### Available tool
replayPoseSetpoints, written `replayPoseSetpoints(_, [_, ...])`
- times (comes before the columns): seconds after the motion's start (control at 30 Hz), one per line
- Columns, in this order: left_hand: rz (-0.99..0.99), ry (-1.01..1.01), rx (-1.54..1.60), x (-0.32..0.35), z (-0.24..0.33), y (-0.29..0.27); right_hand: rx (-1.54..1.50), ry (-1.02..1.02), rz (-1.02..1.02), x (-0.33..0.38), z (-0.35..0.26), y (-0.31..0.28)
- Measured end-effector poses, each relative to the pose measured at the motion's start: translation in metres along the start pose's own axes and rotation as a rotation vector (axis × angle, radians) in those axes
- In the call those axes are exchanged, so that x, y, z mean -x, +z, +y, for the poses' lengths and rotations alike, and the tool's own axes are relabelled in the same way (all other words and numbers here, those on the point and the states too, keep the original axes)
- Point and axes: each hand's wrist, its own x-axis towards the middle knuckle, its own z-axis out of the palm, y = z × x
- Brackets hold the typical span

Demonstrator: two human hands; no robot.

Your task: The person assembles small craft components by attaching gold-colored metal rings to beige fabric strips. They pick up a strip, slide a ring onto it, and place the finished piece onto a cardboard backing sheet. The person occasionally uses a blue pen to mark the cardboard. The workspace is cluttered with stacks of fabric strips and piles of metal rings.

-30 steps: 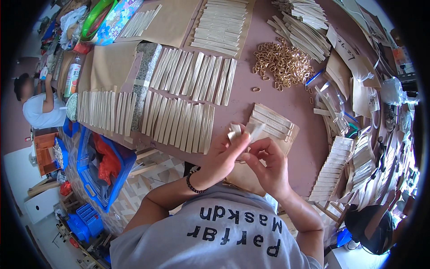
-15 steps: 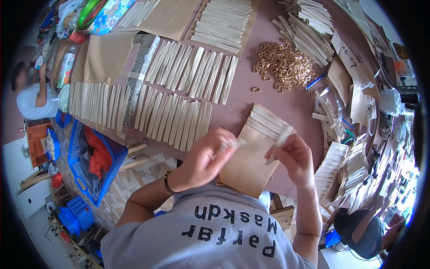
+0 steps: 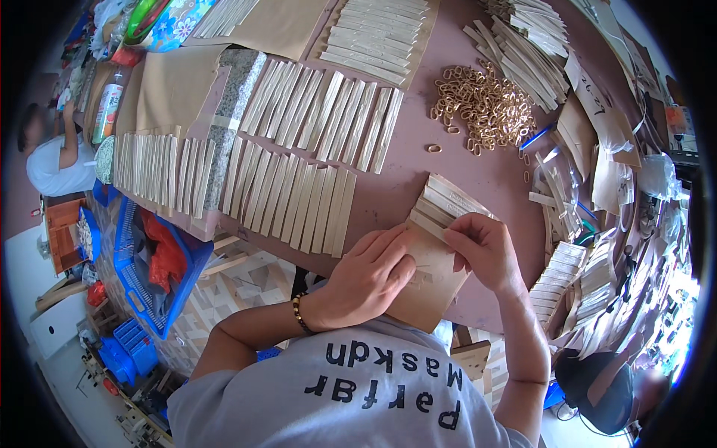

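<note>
In front of me a tan rectangular card (image 3: 429, 287) lies tilted at the table's near edge, with several pale cream strips (image 3: 447, 200) side by side across its far end. My right hand (image 3: 485, 250) pinches the right end of the nearest strip, thumb and fingers together. Its fingers hide that end. My left hand (image 3: 366, 276) rests over the card's left side, fingers stretched out and their tips at the left end of that strip. Whether anything lies under the left palm is hidden.
Rows of cream strips (image 3: 291, 201) cover the table to the left. A heap of gold oval rings (image 3: 485, 104) lies ahead, near piled strips (image 3: 515, 60). A blue crate (image 3: 160, 276) stands lower left. Other people are at far left (image 3: 60, 160) and lower right (image 3: 597, 388).
My left hand has come down onto the card from a blurred, closed pose with something pale in it. My right hand has lowered the raised strip onto the card, below the others.
</note>
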Motion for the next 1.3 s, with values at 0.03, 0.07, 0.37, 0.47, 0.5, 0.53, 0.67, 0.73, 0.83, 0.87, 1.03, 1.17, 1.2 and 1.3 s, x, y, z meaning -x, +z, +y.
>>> replayPoseSetpoints(0.03, [-0.009, -0.017, 0.002, 0.001, 0.001, 0.0, 0.001, 0.0, -0.001, 0.0, -0.001, 0.0])
replayPoseSetpoints(0.07, [-0.017, -0.033, 0.005, 0.0, 0.001, 0.001, 0.003, 0.001, 0.0, -0.001, -0.001, 0.0])
replayPoseSetpoints(0.37, [-0.058, -0.055, -0.094, -0.007, 0.007, 0.002, 0.045, -0.035, 0.078, 0.01, 0.004, -0.004])
replayPoseSetpoints(0.47, [-0.066, -0.057, -0.106, -0.007, 0.008, 0.002, 0.116, -0.04, 0.151, 0.018, 0.008, -0.008])
replayPoseSetpoints(0.5, [-0.067, -0.061, -0.108, -0.008, 0.008, 0.002, 0.144, -0.039, 0.172, 0.02, 0.009, -0.009])
replayPoseSetpoints(0.53, [-0.067, -0.065, -0.11, -0.008, 0.009, 0.001, 0.18, -0.045, 0.177, 0.02, 0.011, -0.009])
replayPoseSetpoints(0.67, [-0.057, -0.052, -0.108, -0.009, 0.01, 0.001, 0.317, -0.128, 0.221, 0.018, 0.019, -0.009])
replayPoseSetpoints(0.73, [-0.059, -0.046, -0.103, -0.009, 0.009, 0.001, 0.384, -0.176, 0.248, 0.018, 0.019, -0.008])
replayPoseSetpoints(0.83, [-0.061, -0.053, -0.09, -0.01, 0.01, -0.001, 0.53, -0.22, 0.302, 0.02, 0.016, -0.004])
replayPoseSetpoints(0.87, [-0.059, -0.058, -0.085, -0.01, 0.01, -0.002, 0.611, -0.238, 0.334, 0.019, 0.017, -0.002])
replayPoseSetpoints(1.03, [-0.097, -0.488, 0.697, -0.014, 0.004, -0.035, 0.567, -0.321, 0.353, 0.035, 0.012, 0.013])
replayPoseSetpoints(1.17, [0.135, -0.542, 1.386, -0.012, 0.002, -0.025, 0.137, -0.542, 0.141, 0.037, 0.018, 0.039])
replayPoseSetpoints(1.2, [0.125, -0.584, 1.441, -0.013, 0.006, -0.025, 0.087, -0.559, 0.138, 0.036, 0.014, 0.049])
replayPoseSetpoints(1.3, [0.094, -0.547, 1.406, -0.011, 0.012, -0.018, -0.2, -0.463, 0.083, 0.033, 0.023, 0.066])
